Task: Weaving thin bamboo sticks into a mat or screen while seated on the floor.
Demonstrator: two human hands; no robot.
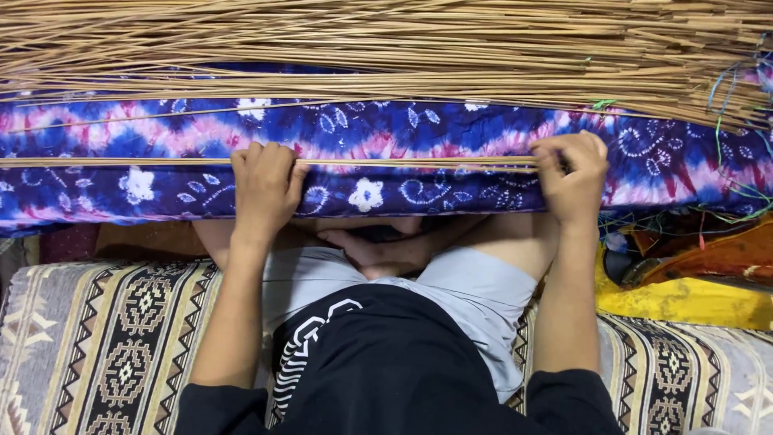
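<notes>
Both hands close on a thin bundle of straight tan reeds (403,162), the left hand (264,187) curled over it in a firm grip near the middle and the right hand (573,176) pinching its end between fingers and thumb. The bundle lies level across a long cushion covered in blue, pink and white tie-dye cloth (419,129), which rests across the seated person's lap (bare feet tucked beneath it, one foot (366,250) showing). Judging by the matched holds, the step in hand looks like squaring and gathering the reeds into an even row; the next move would seem to call for steady tension from both sides so that no reed slips out of line. Beyond the cushion a broad heap of loose reeds (386,44) fills the top of the view. Strands of green and blue thread (737,137) trail at the right edge, above crumpled yellow fabric (684,298). A patterned woven rug (113,338) lies under the person.
</notes>
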